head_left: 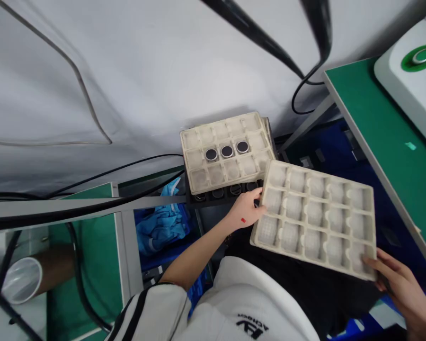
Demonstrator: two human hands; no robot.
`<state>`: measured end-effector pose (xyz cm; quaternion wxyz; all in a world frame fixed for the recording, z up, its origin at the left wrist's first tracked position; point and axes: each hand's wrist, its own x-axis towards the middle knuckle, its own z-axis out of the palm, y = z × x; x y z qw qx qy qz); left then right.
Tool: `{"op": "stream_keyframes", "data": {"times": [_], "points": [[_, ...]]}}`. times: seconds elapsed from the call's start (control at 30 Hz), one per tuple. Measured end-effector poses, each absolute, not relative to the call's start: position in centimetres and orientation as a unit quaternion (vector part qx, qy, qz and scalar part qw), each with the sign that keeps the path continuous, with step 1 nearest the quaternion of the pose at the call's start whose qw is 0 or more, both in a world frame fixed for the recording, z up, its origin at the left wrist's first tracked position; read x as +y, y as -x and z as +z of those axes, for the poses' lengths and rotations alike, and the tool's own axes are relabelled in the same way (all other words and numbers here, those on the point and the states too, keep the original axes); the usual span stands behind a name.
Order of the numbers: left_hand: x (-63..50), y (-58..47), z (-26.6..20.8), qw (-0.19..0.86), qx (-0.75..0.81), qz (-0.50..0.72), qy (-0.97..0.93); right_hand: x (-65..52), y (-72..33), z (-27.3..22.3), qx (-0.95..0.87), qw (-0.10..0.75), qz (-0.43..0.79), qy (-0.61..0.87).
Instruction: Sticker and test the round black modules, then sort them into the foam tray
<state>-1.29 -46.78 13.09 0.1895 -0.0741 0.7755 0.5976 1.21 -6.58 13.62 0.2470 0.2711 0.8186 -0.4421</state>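
Between my two hands is a cream plastic compartment tray (pixel 314 213), tilted, with no parts visible in its pockets. My left hand (pixel 246 208) grips its left edge, thumb on top and the other fingers hidden underneath. At the lower right corner, my right hand (pixel 394 274) pinches the rim. Behind it, a second cream tray (pixel 215 175) lies on a stack and carries three round black discs with silver rims, the middle disc (pixel 227 151) among them. Under that one shows a black tray (pixel 222 201) with more round dark parts. The held tray's upper left corner overlaps or adjoins the second tray.
A green-topped bench (pixel 390 123) with a white machine (pixel 412 80) stands at the right. To the left are another green bench (pixel 92 265), a clear cup (pixel 23 279) and a black cable (pixel 85 206). Blue plastic bags (pixel 163 227) lie below. Black tubes (pixel 252 28) hang overhead.
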Motion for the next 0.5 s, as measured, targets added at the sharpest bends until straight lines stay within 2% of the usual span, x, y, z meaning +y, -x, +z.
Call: {"op": "stream_keyframes", "data": {"times": [0.13, 0.23, 0.3, 0.37, 0.5], "points": [[-48.9, 1.1, 13.4, 0.208, 0.751, 0.622, 0.075, -7.3, -1.2, 13.2, 0.802, 0.252, -0.473, -0.263], [-51.7, 1.1, 13.5, 0.164, 0.769, 0.603, 0.135, -11.1, 1.6, 14.1, 0.805, 0.256, -0.493, -0.21], [-54.2, 1.4, 13.4, 0.11, 0.794, 0.564, 0.197, -15.0, 4.5, 14.6, 0.819, 0.264, -0.488, -0.145], [-57.1, 1.9, 13.2, 0.053, 0.818, 0.509, 0.261, -19.5, 7.9, 14.7, 0.86, 0.28, -0.425, -0.036], [-62.3, 3.1, 12.9, -0.016, 0.858, 0.366, 0.36, -28.1, 14.5, 13.7, 0.889, 0.262, -0.375, 0.024]]}}
